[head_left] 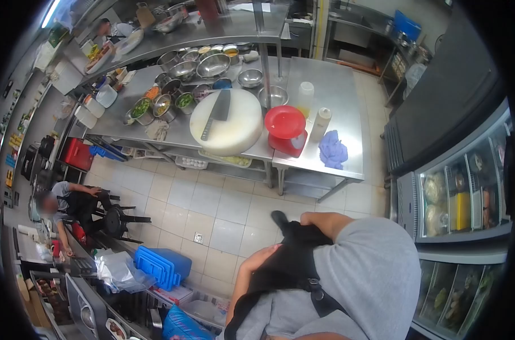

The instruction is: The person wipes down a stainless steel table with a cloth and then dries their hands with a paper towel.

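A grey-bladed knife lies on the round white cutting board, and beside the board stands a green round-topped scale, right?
Not quite: the round-topped scale is red, as the head view shows. The knife does lie on the cutting board.

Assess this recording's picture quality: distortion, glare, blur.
Head view: strong wide-angle bowing, black rounded corners; head view: pale glare on the steel table, a washed-out light tube; head view: the seated person's head blurred, while the knife reads clearly.
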Available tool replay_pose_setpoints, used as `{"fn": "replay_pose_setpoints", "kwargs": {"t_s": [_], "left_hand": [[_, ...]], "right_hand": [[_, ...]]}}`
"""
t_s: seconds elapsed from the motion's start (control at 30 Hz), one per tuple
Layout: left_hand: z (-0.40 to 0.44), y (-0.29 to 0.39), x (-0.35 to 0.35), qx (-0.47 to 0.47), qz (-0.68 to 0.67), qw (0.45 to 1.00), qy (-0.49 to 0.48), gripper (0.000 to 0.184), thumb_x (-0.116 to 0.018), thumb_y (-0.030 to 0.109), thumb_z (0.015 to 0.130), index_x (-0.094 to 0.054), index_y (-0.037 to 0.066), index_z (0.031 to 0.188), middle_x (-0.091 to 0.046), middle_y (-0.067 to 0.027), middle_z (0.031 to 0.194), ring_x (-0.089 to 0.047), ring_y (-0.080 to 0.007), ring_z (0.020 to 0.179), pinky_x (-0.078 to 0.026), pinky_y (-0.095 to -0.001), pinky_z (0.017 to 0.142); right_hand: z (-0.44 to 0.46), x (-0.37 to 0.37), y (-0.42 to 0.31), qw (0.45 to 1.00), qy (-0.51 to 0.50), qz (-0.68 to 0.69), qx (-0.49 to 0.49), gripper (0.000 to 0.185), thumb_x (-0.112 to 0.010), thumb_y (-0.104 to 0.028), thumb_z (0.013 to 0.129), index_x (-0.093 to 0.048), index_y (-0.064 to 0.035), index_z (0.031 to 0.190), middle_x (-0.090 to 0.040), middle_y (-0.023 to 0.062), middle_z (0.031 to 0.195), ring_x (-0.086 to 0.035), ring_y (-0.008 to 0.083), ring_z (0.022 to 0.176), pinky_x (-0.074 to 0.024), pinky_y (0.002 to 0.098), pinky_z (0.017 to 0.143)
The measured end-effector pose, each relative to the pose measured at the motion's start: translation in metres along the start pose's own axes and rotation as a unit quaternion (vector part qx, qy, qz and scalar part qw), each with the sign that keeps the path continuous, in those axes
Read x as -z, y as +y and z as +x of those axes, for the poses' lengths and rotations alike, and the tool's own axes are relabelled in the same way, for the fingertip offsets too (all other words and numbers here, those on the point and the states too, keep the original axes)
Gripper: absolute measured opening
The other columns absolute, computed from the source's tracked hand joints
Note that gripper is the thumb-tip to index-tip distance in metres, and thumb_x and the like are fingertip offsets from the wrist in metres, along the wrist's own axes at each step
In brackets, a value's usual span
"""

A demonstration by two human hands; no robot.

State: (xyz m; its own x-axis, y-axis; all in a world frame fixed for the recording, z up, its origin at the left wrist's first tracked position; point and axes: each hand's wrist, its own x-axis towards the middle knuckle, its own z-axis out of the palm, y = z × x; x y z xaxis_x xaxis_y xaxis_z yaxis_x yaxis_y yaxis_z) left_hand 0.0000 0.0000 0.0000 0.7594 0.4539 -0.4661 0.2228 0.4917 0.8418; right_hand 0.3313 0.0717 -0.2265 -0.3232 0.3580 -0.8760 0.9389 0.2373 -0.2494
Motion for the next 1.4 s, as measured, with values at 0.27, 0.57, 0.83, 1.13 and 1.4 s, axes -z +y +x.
{"fn": "replay_pose_setpoints", "kwargs": {"t_s": [0.27, 0.57, 0.83, 1.13, 1.4], "left_hand": [[0.035, 0.098, -0.064, 0.133, 0.21, 0.965, -0.084, 0.083, -0.035, 0.07, 0.103, -0.069, -0.001, 0.128, -0.07, -0.0208, 0.128, -0.064, -0.0309, 0.122, -0.044, -0.0369, 0.108], [0.167, 0.127, -0.17, 0.203, 0.346, 0.908, -0.119, 0.101, -0.031, 0.086, 0.093, -0.077, -0.002, 0.112, -0.073, -0.0258, 0.113, -0.068, -0.0369, 0.111, -0.049, -0.0413, 0.1], [0.294, 0.168, -0.287, 0.171, 0.451, 0.856, -0.185, 0.105, -0.03, 0.088, 0.092, -0.077, -0.006, 0.101, -0.073, -0.0272, 0.109, -0.068, -0.0394, 0.109, -0.048, -0.0423, 0.101], [0.384, 0.211, -0.371, -0.029, 0.366, 0.919, -0.146, 0.057, -0.06, 0.053, 0.1, -0.072, -0.001, 0.085, -0.07, -0.011, 0.073, -0.069, -0.0214, 0.069, -0.054, -0.035, 0.067], [0.51, 0.224, -0.357, -0.139, 0.448, 0.883, -0.007, 0.041, -0.068, 0.041, 0.095, -0.073, 0.002, 0.104, -0.075, -0.018, 0.092, -0.073, -0.0309, 0.087, -0.057, -0.0427, 0.081]], "right_hand": [[-0.04, -0.043, 0.051, 0.998, 0.003, -0.038, 0.058, 0.036, -0.056, -0.019, 0.084, -0.077, 0.0023, 0.104, -0.074, 0.024, 0.108, -0.074, 0.0356, 0.092, -0.0593, 0.0476, 0.079], [-0.103, -0.124, 0.143, 0.928, 0.119, 0.352, -0.012, 0.035, -0.049, -0.018, 0.088, -0.076, 0.0029, 0.093, -0.075, 0.0215, 0.088, -0.074, 0.0313, 0.07, -0.0589, 0.0494, 0.06], [-0.156, -0.297, 0.365, 0.805, 0.066, 0.551, -0.211, 0.027, -0.055, -0.02, 0.094, -0.07, 0.0006, 0.103, -0.074, 0.0179, 0.101, -0.074, 0.0281, 0.073, -0.0567, 0.0414, 0.056], [-0.317, -0.382, 0.47, 0.754, 0.18, 0.594, -0.214, 0.024, -0.055, -0.016, 0.094, -0.067, 0.0037, 0.087, -0.07, 0.0184, 0.077, -0.072, 0.0285, 0.061, -0.0544, 0.0426, 0.047], [-0.275, -0.376, 0.537, 0.825, 0.203, 0.512, -0.127, 0.022, -0.055, -0.016, 0.092, -0.067, 0.0018, 0.096, -0.07, 0.0165, 0.085, -0.073, 0.0297, 0.069, -0.0563, 0.0414, 0.051]]}}
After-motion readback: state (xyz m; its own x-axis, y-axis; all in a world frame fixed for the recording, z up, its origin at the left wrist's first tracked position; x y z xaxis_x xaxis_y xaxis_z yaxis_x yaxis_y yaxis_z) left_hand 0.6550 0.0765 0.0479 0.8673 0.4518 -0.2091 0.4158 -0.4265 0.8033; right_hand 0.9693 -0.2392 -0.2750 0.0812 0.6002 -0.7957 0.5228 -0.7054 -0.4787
